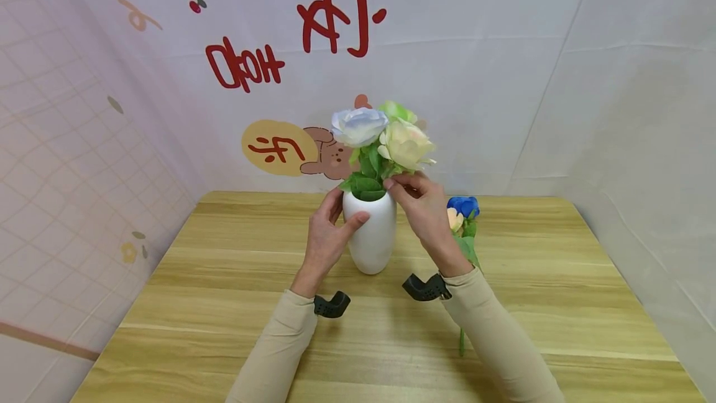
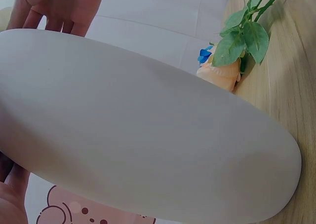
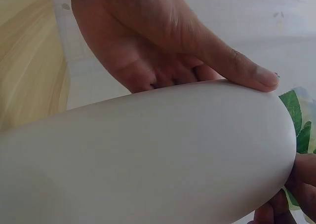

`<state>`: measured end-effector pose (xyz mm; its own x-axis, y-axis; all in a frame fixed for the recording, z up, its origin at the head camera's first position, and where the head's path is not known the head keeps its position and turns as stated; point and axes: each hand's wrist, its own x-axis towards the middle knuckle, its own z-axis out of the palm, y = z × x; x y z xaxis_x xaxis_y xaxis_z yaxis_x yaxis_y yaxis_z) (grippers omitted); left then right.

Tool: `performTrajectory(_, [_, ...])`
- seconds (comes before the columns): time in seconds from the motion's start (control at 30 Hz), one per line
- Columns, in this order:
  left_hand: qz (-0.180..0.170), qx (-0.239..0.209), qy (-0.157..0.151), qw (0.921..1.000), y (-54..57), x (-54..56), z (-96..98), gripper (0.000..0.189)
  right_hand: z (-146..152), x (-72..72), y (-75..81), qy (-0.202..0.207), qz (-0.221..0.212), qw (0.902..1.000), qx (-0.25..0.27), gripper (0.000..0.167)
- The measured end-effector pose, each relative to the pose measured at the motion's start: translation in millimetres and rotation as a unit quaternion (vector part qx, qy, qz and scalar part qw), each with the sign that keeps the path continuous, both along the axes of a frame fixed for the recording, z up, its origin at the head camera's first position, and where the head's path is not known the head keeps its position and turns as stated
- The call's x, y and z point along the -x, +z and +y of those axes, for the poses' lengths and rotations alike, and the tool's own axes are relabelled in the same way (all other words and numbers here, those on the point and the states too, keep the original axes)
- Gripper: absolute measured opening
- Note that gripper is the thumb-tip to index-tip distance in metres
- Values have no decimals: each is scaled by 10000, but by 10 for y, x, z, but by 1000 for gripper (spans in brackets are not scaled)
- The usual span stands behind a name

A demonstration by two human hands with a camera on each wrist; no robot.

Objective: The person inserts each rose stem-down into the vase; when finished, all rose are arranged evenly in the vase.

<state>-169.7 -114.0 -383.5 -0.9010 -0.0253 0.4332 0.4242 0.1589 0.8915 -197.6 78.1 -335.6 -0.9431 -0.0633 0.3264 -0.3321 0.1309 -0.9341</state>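
Note:
A white vase (image 1: 369,241) stands upright on the wooden table. My left hand (image 1: 327,235) grips its upper left side, the thumb across the front and the fingers round the far side. My right hand (image 1: 427,210) is at the right of the rim, thumb and fingertips pinching the cream flower (image 1: 405,145) low, just under its bloom. A pale blue flower (image 1: 358,126) and a light green bloom (image 1: 397,111) rise beside it, with green leaves (image 1: 366,185) at the vase mouth. In the right wrist view, my right fingertips (image 3: 303,179) touch the rim; the stems inside are hidden.
Right of the vase, a blue flower (image 1: 463,206) and a peach flower (image 1: 455,219) lie on the wooden table (image 1: 235,303), partly hidden behind my right forearm. A printed white cloth (image 1: 475,79) hangs behind the table's back edge. Dark wrist mounts (image 1: 332,305) sit on both wrists.

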Motion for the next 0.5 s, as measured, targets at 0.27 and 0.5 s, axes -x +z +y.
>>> performTrajectory(0.27, [-89, 10, 24, 10000, -11, -6, 1, 95, 46, -47, -53, 30, 54, 10000, 67, 26])
performTrajectory(0.5, [-118, 42, 70, 9999, -4, -6, 3, 97, 194, -118, -116, 201, 382, 9990, 92, 23])
